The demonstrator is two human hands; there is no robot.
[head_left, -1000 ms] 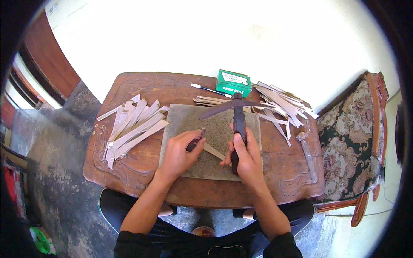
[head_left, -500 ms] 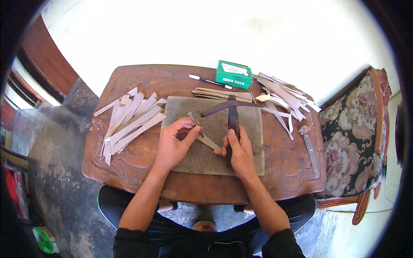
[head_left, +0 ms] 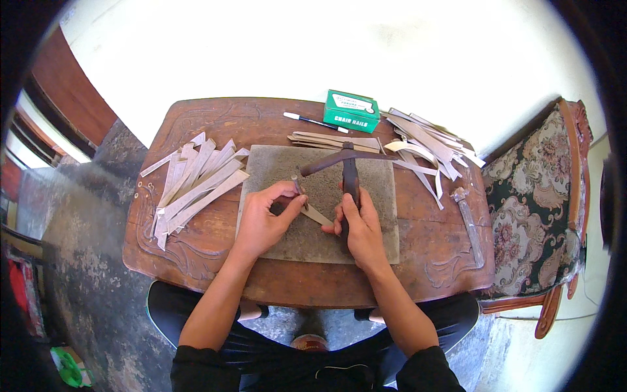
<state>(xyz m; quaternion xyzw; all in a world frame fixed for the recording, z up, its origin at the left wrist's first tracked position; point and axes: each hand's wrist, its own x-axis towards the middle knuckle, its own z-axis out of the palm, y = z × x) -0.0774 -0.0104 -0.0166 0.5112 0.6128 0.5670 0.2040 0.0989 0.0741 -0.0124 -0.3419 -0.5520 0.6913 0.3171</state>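
Observation:
My right hand (head_left: 358,223) grips the handle of a dark hammer-like tool (head_left: 348,163) whose curved head lies across the far part of a grey stone slab (head_left: 375,228). My left hand (head_left: 266,217) pinches a small upright piece (head_left: 298,188) and holds down a thin pale strip (head_left: 318,215) that lies on the slab between both hands. The slab rests on a carved wooden table (head_left: 431,261).
A fan of pale strips (head_left: 196,183) lies on the table's left. More strips (head_left: 424,140) are heaped at the far right, beside a green box (head_left: 352,110) and a white pen (head_left: 315,122). A metal tool (head_left: 469,222) lies near the right edge. An upholstered chair (head_left: 535,209) stands right.
The hammer head has moved slightly toward the far side of the slab. My left hand has shifted onto the strip and now pinches a small upright piece.

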